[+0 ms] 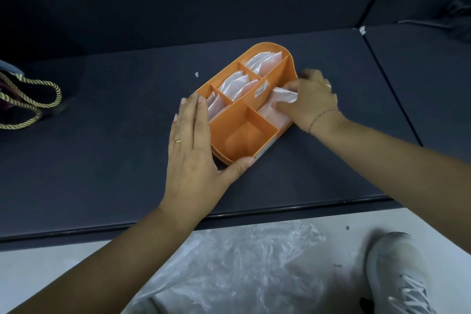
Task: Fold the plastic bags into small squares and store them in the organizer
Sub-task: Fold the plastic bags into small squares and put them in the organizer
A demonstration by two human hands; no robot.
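The right hand [312, 102] is pinching a folded bag [285, 95] between thumb and curled fingertips, holding it right at the rim of the long compartment on the right side of the organizer [266, 46]. It looks to be tucking this one in beside a white sheet already lying in that slot. The left hand [193, 140] is doing the bracing: fingers straight and flat along the organizer's left wall, thumb spread across the near end, gripping nothing, just pressing so the tray is not sliding.

The bag is thin, soft film, nearly weightless and slick, and its folds are likely to spring open the moment the pinch eases. So the hold belongs across the folded layers, near the top edge, with the lower edge leading down between the walls. The organizer is stiff plastic but light, which is why that steadying palm is earning its place.

Moving outward, three compartments along the left and far side are carrying folded squares [234, 86] standing on edge. The near compartment [244, 140] is showing only its orange floor. A small label [260, 90] is sitting on the middle divider.

The organizer is lying slantwise on a dark table [102, 148], with a white scrap [196, 74] just beyond it. A rope-handled bag [28, 99] is resting at the far left edge. Down near the camera, loose plastic [242, 262] is lying crumpled and unfolded, beside a pale shoe [397, 270].
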